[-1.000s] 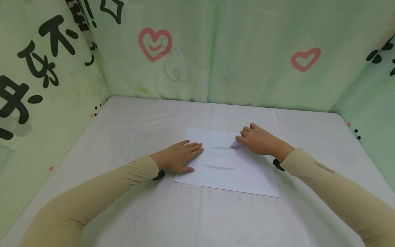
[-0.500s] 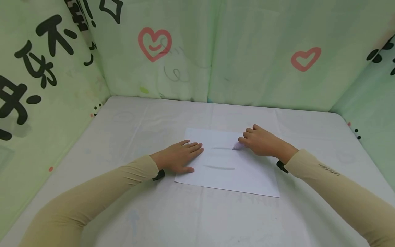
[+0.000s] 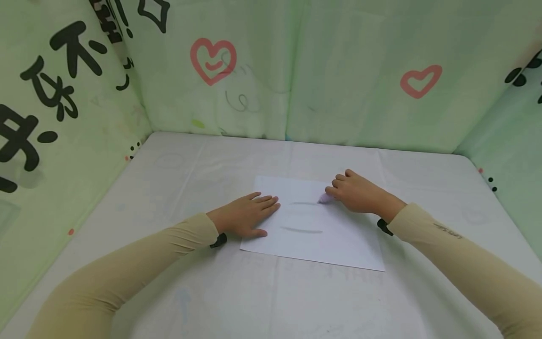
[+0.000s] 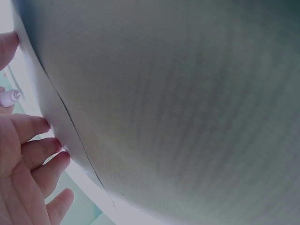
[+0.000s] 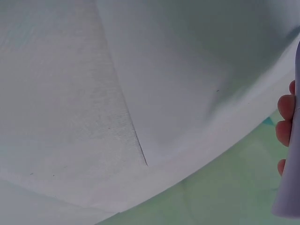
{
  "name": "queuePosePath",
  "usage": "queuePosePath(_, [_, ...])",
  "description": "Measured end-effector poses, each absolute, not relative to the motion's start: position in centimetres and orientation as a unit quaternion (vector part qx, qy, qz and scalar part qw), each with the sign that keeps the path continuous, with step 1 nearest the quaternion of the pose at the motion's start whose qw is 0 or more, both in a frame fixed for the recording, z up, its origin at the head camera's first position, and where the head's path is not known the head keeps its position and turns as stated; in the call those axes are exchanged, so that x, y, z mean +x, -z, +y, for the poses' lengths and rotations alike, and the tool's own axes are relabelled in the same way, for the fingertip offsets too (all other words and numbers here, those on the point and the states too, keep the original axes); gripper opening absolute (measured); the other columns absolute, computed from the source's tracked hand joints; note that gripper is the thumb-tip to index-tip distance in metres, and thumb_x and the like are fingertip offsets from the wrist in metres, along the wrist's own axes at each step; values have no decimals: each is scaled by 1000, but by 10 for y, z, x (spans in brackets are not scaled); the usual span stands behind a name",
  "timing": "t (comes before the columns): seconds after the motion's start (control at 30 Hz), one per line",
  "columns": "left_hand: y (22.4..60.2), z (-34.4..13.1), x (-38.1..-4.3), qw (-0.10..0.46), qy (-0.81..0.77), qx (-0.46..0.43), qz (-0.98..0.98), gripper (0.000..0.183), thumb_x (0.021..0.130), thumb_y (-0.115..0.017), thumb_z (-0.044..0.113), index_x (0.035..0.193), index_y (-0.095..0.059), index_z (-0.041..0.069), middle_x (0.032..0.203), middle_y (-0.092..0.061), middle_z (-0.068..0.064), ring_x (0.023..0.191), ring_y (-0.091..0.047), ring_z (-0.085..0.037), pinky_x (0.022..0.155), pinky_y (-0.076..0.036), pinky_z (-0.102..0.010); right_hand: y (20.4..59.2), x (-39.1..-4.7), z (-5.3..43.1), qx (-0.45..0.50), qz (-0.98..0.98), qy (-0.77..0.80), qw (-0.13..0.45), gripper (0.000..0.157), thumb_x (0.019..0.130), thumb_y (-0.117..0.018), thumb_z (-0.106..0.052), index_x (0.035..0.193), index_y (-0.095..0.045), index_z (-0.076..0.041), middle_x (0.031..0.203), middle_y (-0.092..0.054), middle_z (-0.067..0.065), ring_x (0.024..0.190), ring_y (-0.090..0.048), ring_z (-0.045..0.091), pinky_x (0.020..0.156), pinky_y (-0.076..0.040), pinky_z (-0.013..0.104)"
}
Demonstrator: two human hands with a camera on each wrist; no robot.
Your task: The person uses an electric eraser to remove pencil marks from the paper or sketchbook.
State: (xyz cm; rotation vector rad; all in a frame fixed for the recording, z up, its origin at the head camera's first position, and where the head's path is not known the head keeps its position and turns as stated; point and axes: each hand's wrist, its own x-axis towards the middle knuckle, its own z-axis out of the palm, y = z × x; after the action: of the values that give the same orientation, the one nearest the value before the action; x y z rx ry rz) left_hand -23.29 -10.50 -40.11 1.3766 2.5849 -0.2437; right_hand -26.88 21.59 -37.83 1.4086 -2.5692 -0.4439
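Note:
A white sheet of paper (image 3: 338, 247) lies on the white-covered table. My left hand (image 3: 247, 215) rests flat on its left part with fingers spread; they also show in the left wrist view. At the sheet's right side my right hand (image 3: 360, 194) holds a thick lilac pen (image 3: 325, 198), its narrow tip at the right end of a faint grey line (image 3: 304, 203). A second grey line (image 3: 301, 230) runs nearer to me. In the right wrist view the lilac pen (image 5: 291, 164) widens toward its end, with curled fingertips (image 5: 284, 132) behind it.
The pale cloth on the table (image 3: 203, 292) spreads on all sides of the sheet. Green curtains (image 3: 338, 70) with red hearts and black characters stand along the back and both sides. A dark band (image 3: 384, 227) sits at each wrist.
My right hand shifts slightly right and toward me, then a little back, the lilac pen moving with it. The left hand and the sheet stay in place.

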Motion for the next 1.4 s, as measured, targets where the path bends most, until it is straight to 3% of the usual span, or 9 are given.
queuePosePath(1.4, [402, -105, -235, 100, 93, 470, 872, 74, 95, -42, 52, 150, -20, 8, 157, -21, -9, 145, -23, -23, 119, -18, -42, 377, -269, 213, 469, -866, 155, 72, 14, 84, -69, -11, 94, -59, -10, 78, -59, 5, 73, -51, 19, 66, -35, 32])
